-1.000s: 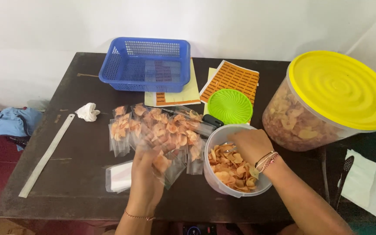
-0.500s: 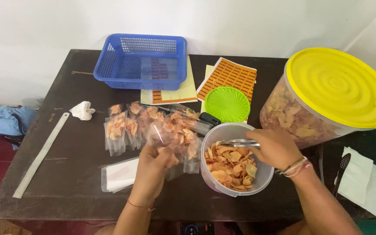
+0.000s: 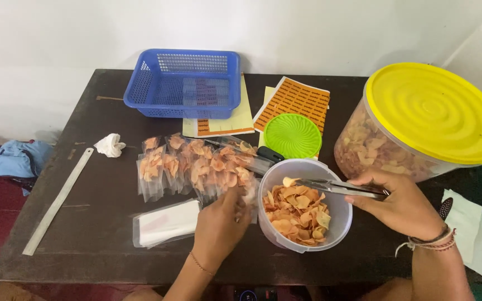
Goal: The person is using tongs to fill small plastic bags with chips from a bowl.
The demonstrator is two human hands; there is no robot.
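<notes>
- The metal tongs [image 3: 338,187] lie almost level over the round clear plastic tub of orange chips [image 3: 303,214], with the long axis left to right and the tips at the tub's far-left rim.
- The right hand [image 3: 400,203] pinches their handle end.
- The left hand [image 3: 221,223], curled, holds a small clear bag [image 3: 246,196] just left of the tub, nearer to the tips.

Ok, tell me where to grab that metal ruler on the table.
Take the metal ruler at its near end by the table's front-left edge, pinching across its narrow width from above. It lies flat, long and thin, angled away, with bare tabletop either side.
</notes>
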